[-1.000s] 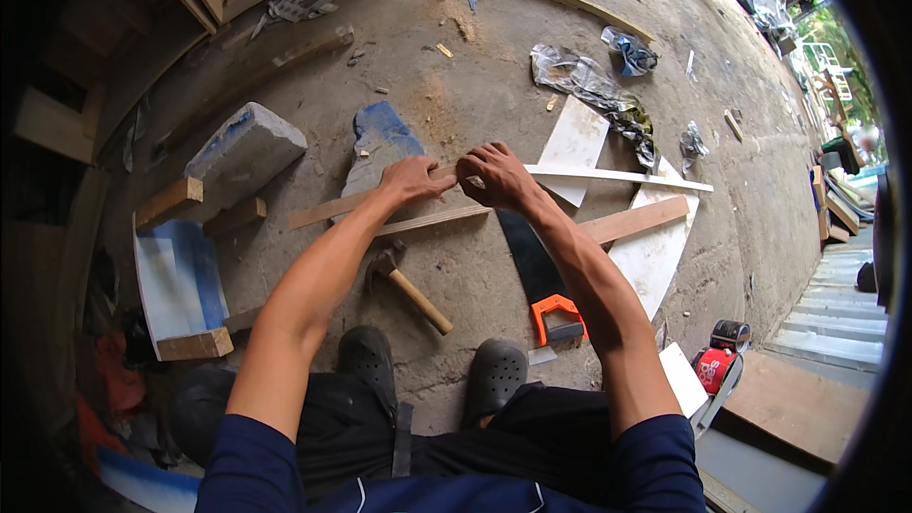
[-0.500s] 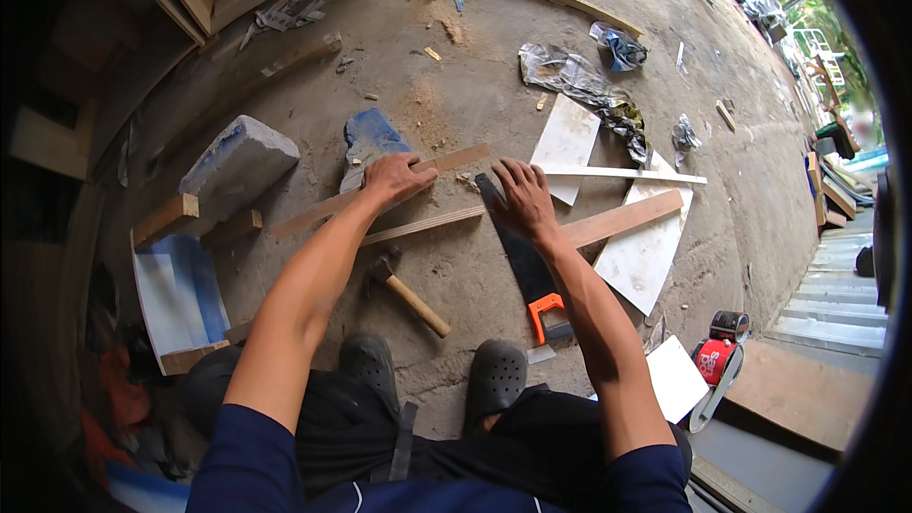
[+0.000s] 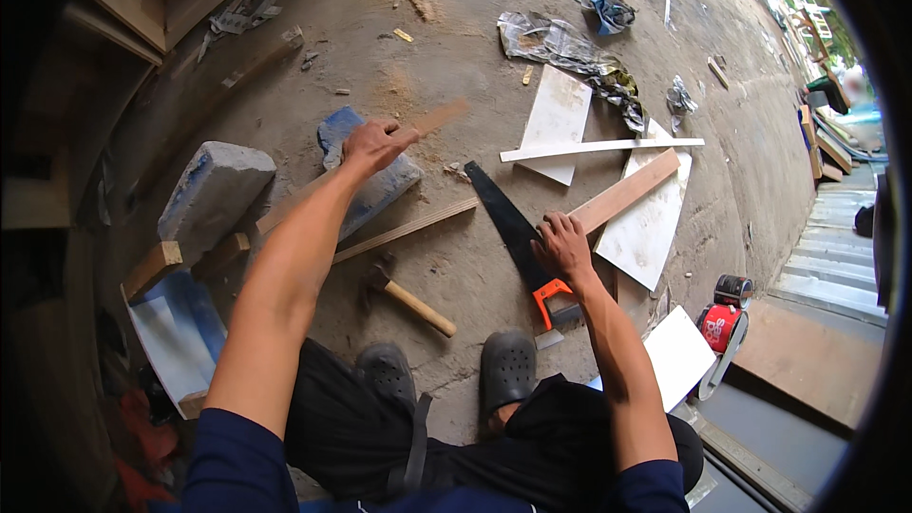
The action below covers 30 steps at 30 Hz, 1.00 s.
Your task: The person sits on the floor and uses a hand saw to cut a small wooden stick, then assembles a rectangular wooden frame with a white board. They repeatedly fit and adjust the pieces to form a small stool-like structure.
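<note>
My left hand point(image 3: 373, 146) is closed around a thin wooden strip point(image 3: 442, 118), which is blurred and raised over a blue-stained concrete block point(image 3: 380, 192). At the near end of a flat reddish wooden board point(image 3: 627, 192), my right hand point(image 3: 562, 245) has its fingers curled on the wood. The board's far end lies over a white panel point(image 3: 641, 247). Just left of my right hand is a handsaw point(image 3: 508, 228) with a black blade and orange handle, lying on the ground. A narrow ply-edged strip point(image 3: 408, 230) rests between the block and the saw. Nearer my feet lies a hammer point(image 3: 415, 307) with a wooden handle.
Another concrete block point(image 3: 214, 192) stands at left, behind a white-and-blue piece with wooden ends point(image 3: 176, 323). A white strip point(image 3: 608, 148) crosses another white panel point(image 3: 554, 119). Crumpled plastic point(image 3: 560, 46) lies beyond. A red-and-black power tool point(image 3: 724, 328) sits at right.
My left hand has lifted the wooden strip and moved left, uncovering more of the blue-stained block. My right hand has come back from the saw's tip to the reddish board's near end.
</note>
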Available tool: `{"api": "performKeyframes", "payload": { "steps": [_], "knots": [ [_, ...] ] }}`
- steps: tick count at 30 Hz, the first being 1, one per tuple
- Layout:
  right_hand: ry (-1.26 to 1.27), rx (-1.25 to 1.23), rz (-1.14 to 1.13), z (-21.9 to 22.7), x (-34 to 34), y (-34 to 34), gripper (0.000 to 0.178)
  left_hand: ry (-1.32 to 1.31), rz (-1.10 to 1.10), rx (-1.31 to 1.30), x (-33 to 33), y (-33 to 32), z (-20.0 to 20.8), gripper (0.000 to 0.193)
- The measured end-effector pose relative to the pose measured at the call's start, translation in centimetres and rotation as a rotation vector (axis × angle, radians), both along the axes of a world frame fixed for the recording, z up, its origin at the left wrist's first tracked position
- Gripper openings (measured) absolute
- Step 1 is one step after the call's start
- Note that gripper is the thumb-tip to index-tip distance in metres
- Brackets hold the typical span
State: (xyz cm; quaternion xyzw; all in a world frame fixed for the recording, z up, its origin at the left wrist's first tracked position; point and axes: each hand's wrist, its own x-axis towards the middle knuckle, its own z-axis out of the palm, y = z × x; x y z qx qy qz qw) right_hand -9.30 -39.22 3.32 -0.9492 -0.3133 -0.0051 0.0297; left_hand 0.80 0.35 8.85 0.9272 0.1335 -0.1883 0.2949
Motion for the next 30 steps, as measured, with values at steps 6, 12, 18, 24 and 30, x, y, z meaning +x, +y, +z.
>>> {"api": "performKeyframes", "payload": {
  "steps": [6,12,18,24,30],
  "knots": [
    [0.302,-0.173,0.054,1.2,-5.6,-1.9,0.03,0.06,-0.003,-0.029,-0.4,0.4,-1.4,0.054],
    [0.315,-0.243,-0.04,2.2,-12.0,-4.6,0.046,-0.007,0.081,-0.042,-1.4,0.1,-1.9,0.05],
    [0.446,-0.397,-0.038,1.1,-13.7,-4.8,0.047,-0.159,0.109,-0.113,-3.0,-0.7,-2.3,0.041],
    [0.436,-0.22,0.006,0.3,-14.2,-6.3,0.04,-0.328,0.112,-0.001,-3.7,-1.8,-4.2,0.032],
    [0.534,0.015,-0.112,7.7,-10.1,-4.0,0.025,-0.415,0.146,0.01,-3.5,-1.7,-5.2,0.028]
  ]
}}
